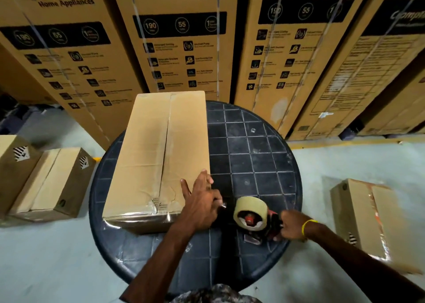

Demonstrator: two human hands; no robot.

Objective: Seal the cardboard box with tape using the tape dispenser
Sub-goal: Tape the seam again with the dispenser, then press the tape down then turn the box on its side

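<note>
A long brown cardboard box (pixel 149 155) lies on the round dark table (pixel 259 155), its two top flaps meeting along a centre seam. Clear tape shines over its near end. My left hand (pixel 202 201) rests against the box's near right corner, fingers spread, and pinches what looks like the loose tape end. The tape dispenser (pixel 251 215), red with a clear tape roll, lies on the table just right of the box. My right hand (pixel 291 225) is closed around its handle.
Tall printed appliance cartons (pixel 188 38) form a wall behind the table. Two smaller cartons (pixel 48 183) stand on the pale floor at the left, and another carton (pixel 372 222) lies on the floor at the right.
</note>
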